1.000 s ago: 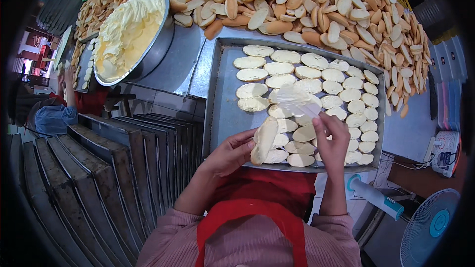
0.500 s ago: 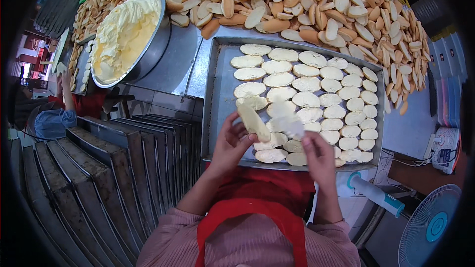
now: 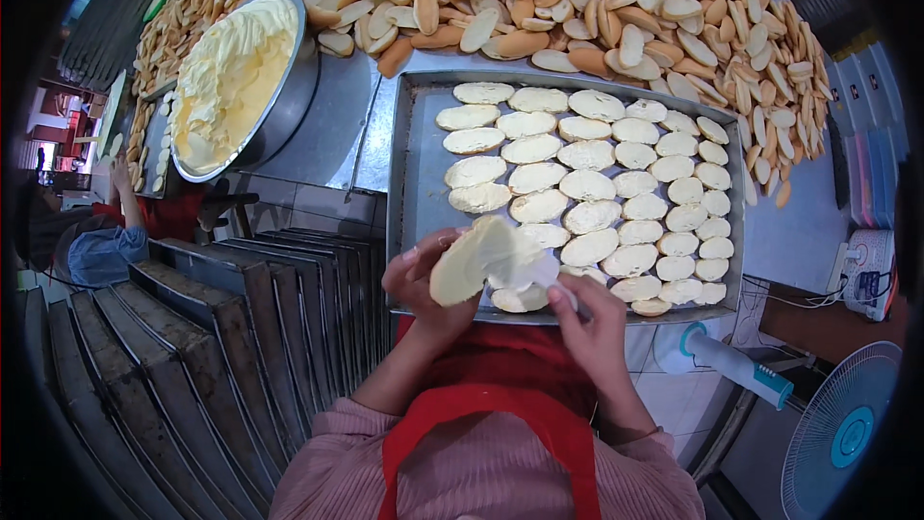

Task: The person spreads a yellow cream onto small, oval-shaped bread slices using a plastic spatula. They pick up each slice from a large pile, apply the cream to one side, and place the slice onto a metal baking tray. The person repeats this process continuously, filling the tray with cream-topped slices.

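Note:
In my left hand [image 3: 421, 279] is an oval bread slice [image 3: 457, 270], tilted with its cut face up. A spatula [image 3: 525, 268] with a pale, translucent blade is gripped in my right hand [image 3: 592, 318]; its blade lies against the slice, where cream shows. Both hands are over the near left part of a metal baking tray [image 3: 409, 154]. Rows of oval slices coated with pale cream [image 3: 587, 185] fill most of that tray. My hands and the held slice hide some of the nearest pieces.
A large heap of bread slices [image 3: 577, 0] covers the table's far side. A metal bowl of cream [image 3: 231, 87] stands at the left. Upright trays [image 3: 231, 327] are stacked at lower left, near another person's arm [image 3: 130, 193]. A fan [image 3: 847, 433] stands at lower right.
The slice in my left hand has moved slightly left and turned its face up. My right hand has brought the spatula left and down onto it.

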The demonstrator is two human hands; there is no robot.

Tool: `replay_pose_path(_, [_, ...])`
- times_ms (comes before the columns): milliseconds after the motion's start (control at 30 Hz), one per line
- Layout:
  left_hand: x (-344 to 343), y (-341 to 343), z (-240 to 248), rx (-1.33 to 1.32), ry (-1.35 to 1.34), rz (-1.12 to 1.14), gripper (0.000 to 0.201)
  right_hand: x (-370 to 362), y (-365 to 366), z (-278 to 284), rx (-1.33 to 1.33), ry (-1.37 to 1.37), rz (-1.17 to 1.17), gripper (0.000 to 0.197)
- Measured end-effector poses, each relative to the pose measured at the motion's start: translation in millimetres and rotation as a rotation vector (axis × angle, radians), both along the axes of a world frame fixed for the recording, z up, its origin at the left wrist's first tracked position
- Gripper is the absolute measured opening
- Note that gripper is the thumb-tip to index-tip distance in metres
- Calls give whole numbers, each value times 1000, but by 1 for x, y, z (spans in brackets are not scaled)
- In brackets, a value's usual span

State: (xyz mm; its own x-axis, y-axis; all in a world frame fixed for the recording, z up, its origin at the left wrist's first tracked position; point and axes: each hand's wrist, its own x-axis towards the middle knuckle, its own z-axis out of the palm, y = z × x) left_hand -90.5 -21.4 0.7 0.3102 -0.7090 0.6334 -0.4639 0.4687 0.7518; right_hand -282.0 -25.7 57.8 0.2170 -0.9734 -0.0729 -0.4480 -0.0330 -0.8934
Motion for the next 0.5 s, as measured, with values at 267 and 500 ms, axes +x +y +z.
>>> replay_pose_path(267, [3,6,-4,-8,-33,4,81,-8,-4,-10,7,-88,36,23])
replay_pose_path(500, [-1,6,-5,43,-58,49,81,-2,5,-5,-55,-53,-64,20])
